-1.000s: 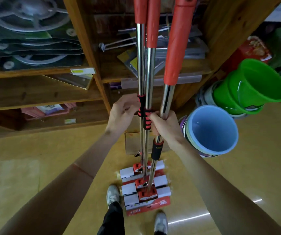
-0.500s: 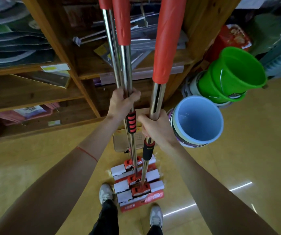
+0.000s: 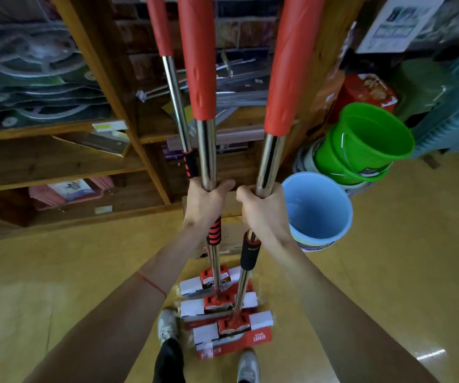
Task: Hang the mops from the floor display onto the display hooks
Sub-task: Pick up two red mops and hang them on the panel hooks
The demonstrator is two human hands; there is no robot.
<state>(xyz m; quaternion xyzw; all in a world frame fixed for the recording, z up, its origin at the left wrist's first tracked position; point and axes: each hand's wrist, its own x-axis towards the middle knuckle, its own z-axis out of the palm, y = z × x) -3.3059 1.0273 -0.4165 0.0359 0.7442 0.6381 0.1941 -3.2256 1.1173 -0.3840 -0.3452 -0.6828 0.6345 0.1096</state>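
A: What fills most of the view?
B: A wooden shelving unit runs across the top from ten to one o'clock, stacked with packaged goods. Below it spreads a glossy yellow floor.

A: And the buckets?
B: At three o'clock, a nested stack of bright green plastic buckets lies tipped on its side, with a pale blue plastic bucket just beside it, mouth facing the camera.

A: Where are the mops?
B: Three chrome-poled mops with red foam grips stand upright at centre, their poles rising to twelve o'clock. Their red-and-white packaged heads sit at six o'clock on the floor, between the person's grey shoes.

A: What are the hands doing?
B: The left hand has its fingers wrapped tightly around the middle pole; the leftmost pole passes behind it, and contact there cannot be told. The right hand is curled closed around the right-hand pole, just beside the left.
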